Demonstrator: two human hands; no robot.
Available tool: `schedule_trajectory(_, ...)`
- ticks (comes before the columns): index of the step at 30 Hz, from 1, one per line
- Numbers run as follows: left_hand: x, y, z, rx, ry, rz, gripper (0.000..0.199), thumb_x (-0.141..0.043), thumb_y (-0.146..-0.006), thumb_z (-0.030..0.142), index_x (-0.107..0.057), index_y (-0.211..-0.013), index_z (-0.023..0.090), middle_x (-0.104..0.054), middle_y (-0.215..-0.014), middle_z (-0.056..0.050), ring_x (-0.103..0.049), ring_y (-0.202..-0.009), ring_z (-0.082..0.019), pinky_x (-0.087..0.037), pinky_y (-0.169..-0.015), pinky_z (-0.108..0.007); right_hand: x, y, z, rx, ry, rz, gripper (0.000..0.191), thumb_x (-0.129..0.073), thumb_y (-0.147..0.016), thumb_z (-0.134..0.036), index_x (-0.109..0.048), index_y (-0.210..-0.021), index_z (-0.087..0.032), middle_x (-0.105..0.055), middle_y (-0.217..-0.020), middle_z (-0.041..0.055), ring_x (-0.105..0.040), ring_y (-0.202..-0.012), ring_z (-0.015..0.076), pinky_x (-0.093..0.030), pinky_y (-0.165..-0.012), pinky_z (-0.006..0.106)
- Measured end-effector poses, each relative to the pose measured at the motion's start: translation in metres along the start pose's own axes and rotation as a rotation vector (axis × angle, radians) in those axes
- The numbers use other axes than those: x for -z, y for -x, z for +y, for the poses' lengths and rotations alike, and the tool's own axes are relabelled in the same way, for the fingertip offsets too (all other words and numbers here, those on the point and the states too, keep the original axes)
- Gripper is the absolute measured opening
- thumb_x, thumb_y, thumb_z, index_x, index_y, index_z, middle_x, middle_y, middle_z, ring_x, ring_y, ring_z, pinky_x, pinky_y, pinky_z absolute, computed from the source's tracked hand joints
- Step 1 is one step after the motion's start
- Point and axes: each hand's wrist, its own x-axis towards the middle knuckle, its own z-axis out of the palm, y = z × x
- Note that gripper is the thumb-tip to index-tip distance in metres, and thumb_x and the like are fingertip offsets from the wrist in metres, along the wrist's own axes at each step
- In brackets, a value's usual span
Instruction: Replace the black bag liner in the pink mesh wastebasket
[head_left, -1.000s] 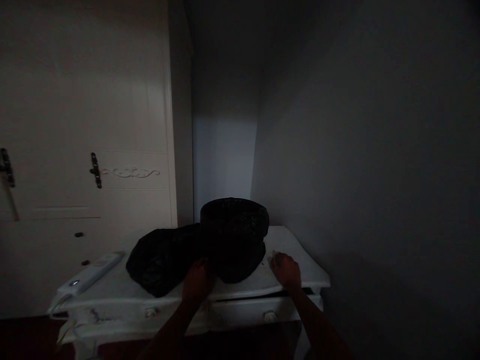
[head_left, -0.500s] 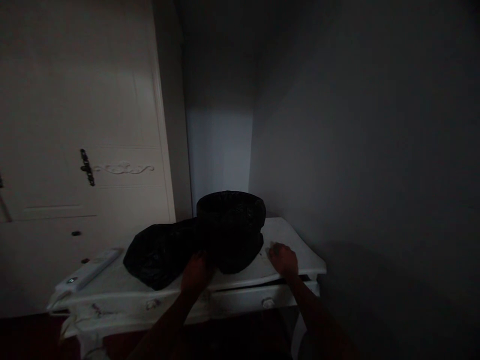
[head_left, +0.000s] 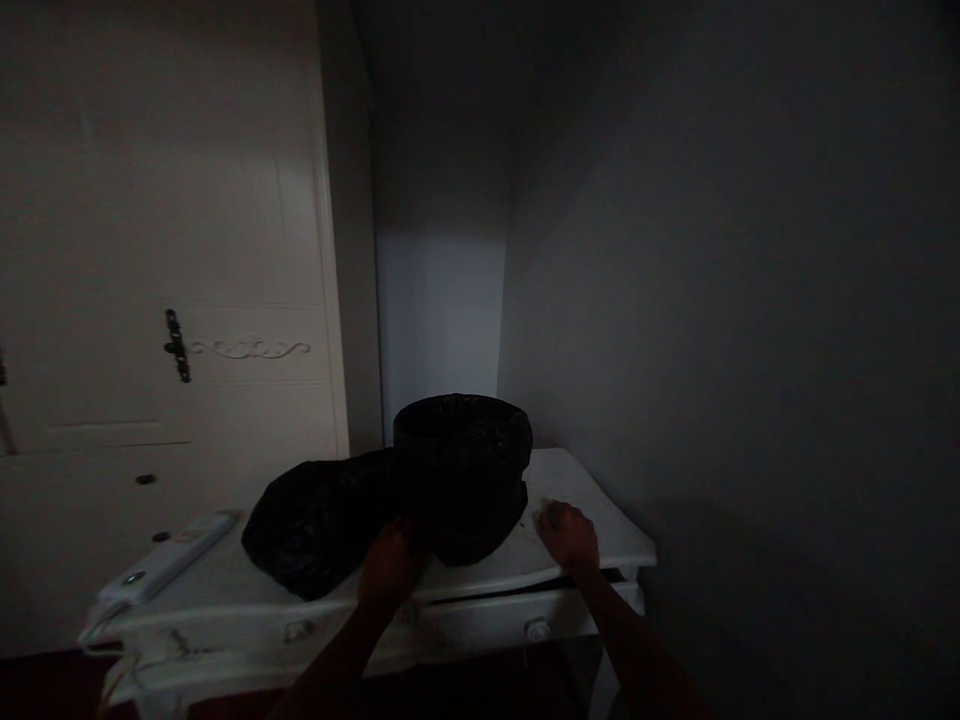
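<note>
A round bin-like container wrapped in black plastic [head_left: 461, 490] stands upright on a white table [head_left: 555, 475], its opening facing up. A black plastic bag [head_left: 304, 530] bulges out on its left, and in the dark I cannot tell whether the two are joined. My left hand [head_left: 391, 565] is closed at the front edge of the bag, beside the container's base, with its fingertips lost in the dark plastic. To the right of the container, my right hand [head_left: 570, 537] rests on the tabletop with curled fingers. Something small and pale shows at its fingertips, too dim to name.
A white power strip [head_left: 169, 560] lies along the table's left end, with cables below it. The table front has drawers with pale knobs [head_left: 538, 629]. A white wardrobe [head_left: 247, 230] stands behind on the left, and a grey wall [head_left: 712, 330] borders the right side.
The whole scene sits slightly lower in view as the head camera has tilted up a little. Both hands and the black plastic keep nearly the same places on the table.
</note>
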Motion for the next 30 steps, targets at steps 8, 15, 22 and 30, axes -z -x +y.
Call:
schedule_trajectory(8, 0.0003, 0.0029, 0.0010, 0.018, -0.028, 0.029, 0.031, -0.052, -0.096, 0.021, -0.070, -0.121, 0.018, -0.070, -0.126, -0.013, -0.064, -0.119, -0.027, -0.048, -0.098, -0.035, -0.0042, -0.0011, 0.0016, 0.017, -0.015, 0.030, 0.036, -0.047, -0.101, -0.038, -0.074, -0.113, -0.018, -0.078, -0.116, 0.0134, -0.072, -0.109, 0.0240, -0.048, -0.094, 0.031)
schedule_trajectory(15, -0.0069, 0.0023, -0.0029, 0.004, 0.067, 0.029, 0.037, -0.049, -0.099, 0.021, -0.064, -0.132, 0.021, -0.068, -0.133, -0.013, -0.064, -0.121, -0.024, -0.049, -0.101, -0.034, -0.0065, -0.0021, 0.0029, 0.023, -0.019, 0.030, 0.036, -0.048, -0.101, -0.037, -0.074, -0.118, -0.019, -0.078, -0.120, 0.0134, -0.071, -0.112, 0.0238, -0.048, -0.095, 0.031)
schedule_trajectory(22, -0.0031, 0.0033, -0.0005, 0.031, 0.071, 0.013, 0.041, -0.050, -0.100, 0.023, -0.061, -0.138, 0.019, -0.067, -0.138, -0.013, -0.064, -0.124, -0.025, -0.048, -0.104, -0.034, -0.0063, -0.0019, 0.0038, 0.037, -0.042, 0.032, 0.036, -0.048, -0.100, -0.038, -0.074, -0.115, -0.019, -0.078, -0.116, 0.0126, -0.072, -0.109, 0.0240, -0.049, -0.092, 0.031)
schedule_trajectory(30, -0.0043, 0.0018, -0.0021, 0.024, 0.009, -0.010, 0.040, -0.045, -0.100, 0.019, -0.065, -0.135, 0.016, -0.070, -0.136, -0.013, -0.064, -0.127, -0.026, -0.047, -0.108, -0.035, -0.0061, -0.0019, 0.0028, 0.020, -0.036, 0.022, 0.039, -0.047, -0.101, -0.038, -0.074, -0.120, -0.017, -0.077, -0.120, 0.0138, -0.071, -0.114, 0.0252, -0.048, -0.097, 0.032)
